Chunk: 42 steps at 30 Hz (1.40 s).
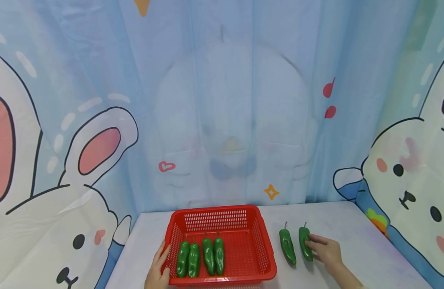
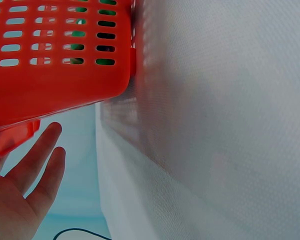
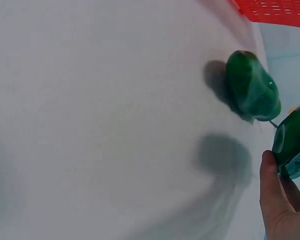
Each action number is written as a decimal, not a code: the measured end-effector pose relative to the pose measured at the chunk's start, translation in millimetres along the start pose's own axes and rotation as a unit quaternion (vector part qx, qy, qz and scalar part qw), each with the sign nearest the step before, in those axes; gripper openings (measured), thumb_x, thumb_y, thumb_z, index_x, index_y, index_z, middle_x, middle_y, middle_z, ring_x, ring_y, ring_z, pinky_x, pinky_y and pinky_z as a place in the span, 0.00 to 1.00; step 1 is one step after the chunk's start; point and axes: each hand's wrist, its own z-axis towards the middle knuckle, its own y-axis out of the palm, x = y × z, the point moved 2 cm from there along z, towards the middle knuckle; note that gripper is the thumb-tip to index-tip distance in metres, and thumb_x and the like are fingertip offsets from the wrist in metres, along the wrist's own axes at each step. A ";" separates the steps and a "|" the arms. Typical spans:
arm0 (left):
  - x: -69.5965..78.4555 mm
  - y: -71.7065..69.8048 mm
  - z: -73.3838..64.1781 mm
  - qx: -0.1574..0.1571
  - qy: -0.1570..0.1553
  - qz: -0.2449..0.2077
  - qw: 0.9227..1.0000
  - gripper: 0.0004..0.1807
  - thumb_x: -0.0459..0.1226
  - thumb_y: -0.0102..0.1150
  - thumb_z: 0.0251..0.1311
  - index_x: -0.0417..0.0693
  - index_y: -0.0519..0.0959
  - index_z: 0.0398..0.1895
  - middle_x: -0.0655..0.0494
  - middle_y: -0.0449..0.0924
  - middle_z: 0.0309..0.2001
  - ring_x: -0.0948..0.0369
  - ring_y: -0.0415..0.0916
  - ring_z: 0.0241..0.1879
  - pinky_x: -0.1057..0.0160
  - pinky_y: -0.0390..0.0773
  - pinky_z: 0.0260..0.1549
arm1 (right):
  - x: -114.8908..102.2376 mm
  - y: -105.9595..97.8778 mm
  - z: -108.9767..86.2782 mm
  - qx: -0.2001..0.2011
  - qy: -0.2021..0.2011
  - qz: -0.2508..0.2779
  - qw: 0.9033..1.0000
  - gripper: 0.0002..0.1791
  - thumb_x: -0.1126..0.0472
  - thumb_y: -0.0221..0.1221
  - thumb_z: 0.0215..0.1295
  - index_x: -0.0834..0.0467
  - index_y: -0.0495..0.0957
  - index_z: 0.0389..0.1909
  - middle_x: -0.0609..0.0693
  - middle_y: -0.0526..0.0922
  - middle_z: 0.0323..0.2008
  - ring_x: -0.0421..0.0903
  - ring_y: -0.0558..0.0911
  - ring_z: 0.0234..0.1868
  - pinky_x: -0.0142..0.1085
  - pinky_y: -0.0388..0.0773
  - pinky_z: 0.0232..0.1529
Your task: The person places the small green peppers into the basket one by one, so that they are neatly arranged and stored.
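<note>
A red plastic basket (image 1: pixel 256 245) stands on the table with several green chili peppers (image 1: pixel 194 260) side by side in its left half. At its left side rests my left hand (image 1: pixel 158 267), its fingers fairly straight along the rim; the left wrist view shows the fingers (image 2: pixel 46 180) extended just beside the basket's wall (image 2: pixel 55 82). Right of the basket, my right hand (image 1: pixel 324 251) pinches a green chili pepper (image 1: pixel 305 243) between thumb and fingers. In the right wrist view this pepper (image 3: pixel 292 137) is off the table, its shadow apart from it. Another green chili pepper (image 1: pixel 288 245) lies between it and the basket.
A white cloth-like cover (image 1: pixel 352 233) lies over the table. Behind it hangs a pale blue curtain (image 1: pixel 229 100) printed with cartoon rabbits, rising from the table's back edge. The basket's right half shows bare red mesh floor.
</note>
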 end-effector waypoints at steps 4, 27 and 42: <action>0.0 -0.2 0.5 0.001 -0.003 -0.001 1.000 0.36 0.25 0.49 0.48 0.41 0.71 0.68 0.44 0.62 0.72 0.43 0.62 0.68 0.44 0.70 0.59 | -10.1 1.8 -4.1 0.003 0.004 0.026 1.000 0.32 0.68 0.66 0.57 0.71 0.69 0.63 0.73 0.70 0.62 0.64 0.80 0.53 0.45 0.85 0.40; -1.3 1.5 0.5 -0.003 -0.018 -0.011 1.000 0.36 0.25 0.48 0.49 0.41 0.71 0.68 0.44 0.61 0.72 0.44 0.61 0.69 0.42 0.69 0.60 | -44.4 12.5 -22.9 -0.036 -0.013 0.061 0.997 0.31 0.60 0.67 0.60 0.70 0.72 0.62 0.61 0.85 0.47 0.45 0.86 0.39 0.44 0.85 0.40; 2.1 1.2 1.1 -0.012 -0.028 -0.020 0.999 0.36 0.25 0.48 0.49 0.40 0.71 0.68 0.43 0.60 0.73 0.43 0.60 0.70 0.41 0.66 0.62 | -62.7 30.7 -43.8 -0.065 -0.011 0.079 0.995 0.31 0.60 0.65 0.62 0.69 0.71 0.63 0.64 0.82 0.51 0.50 0.85 0.45 0.45 0.84 0.43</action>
